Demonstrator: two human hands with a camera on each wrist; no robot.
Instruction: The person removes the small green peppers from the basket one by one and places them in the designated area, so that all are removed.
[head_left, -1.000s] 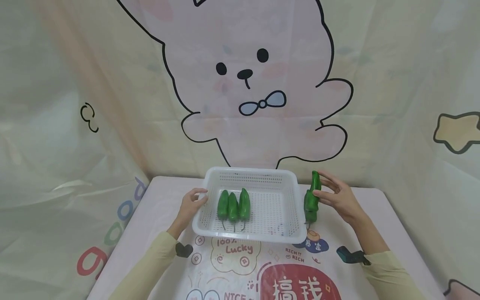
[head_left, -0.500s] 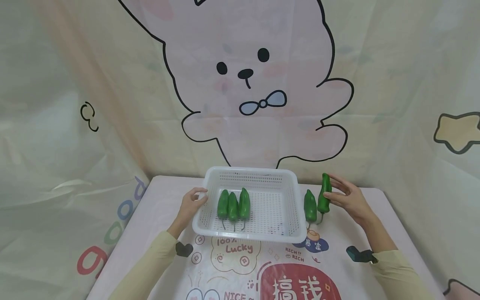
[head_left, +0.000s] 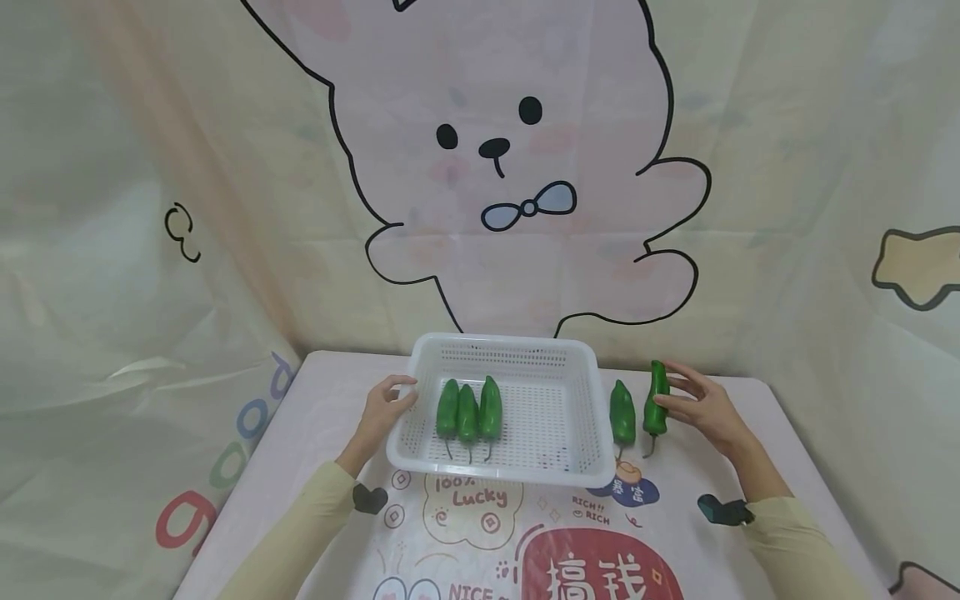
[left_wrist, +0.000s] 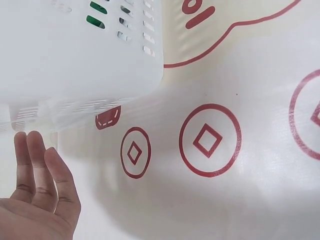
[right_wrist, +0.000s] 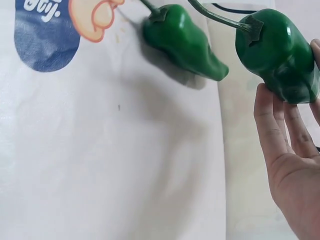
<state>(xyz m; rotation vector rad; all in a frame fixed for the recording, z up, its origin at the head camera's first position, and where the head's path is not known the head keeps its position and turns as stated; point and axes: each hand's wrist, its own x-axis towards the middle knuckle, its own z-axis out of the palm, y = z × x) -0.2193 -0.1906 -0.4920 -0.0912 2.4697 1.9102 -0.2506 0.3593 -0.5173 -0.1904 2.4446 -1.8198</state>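
My left hand holds the left rim of a white plastic basket, its thumb and forefinger at the edge. In the left wrist view, the fingers reach up to the rim; the thumb is hidden. Inside the basket, three green peppers lie side by side with stems towards me. To the basket's right, my right hand pinches another green pepper between thumb and fingers, its stem pointing down towards me. A further green pepper lies on the table between that one and the basket.
A white table cover with printed red and blue drawings lies under everything. Behind the table hangs a backdrop with a large cartoon animal, close to the basket's far side. Fabric walls stand at both sides.
My right hand has carried its pepper from above the lone table pepper to its right, then down towards the table. The left hand and basket have stayed in place.
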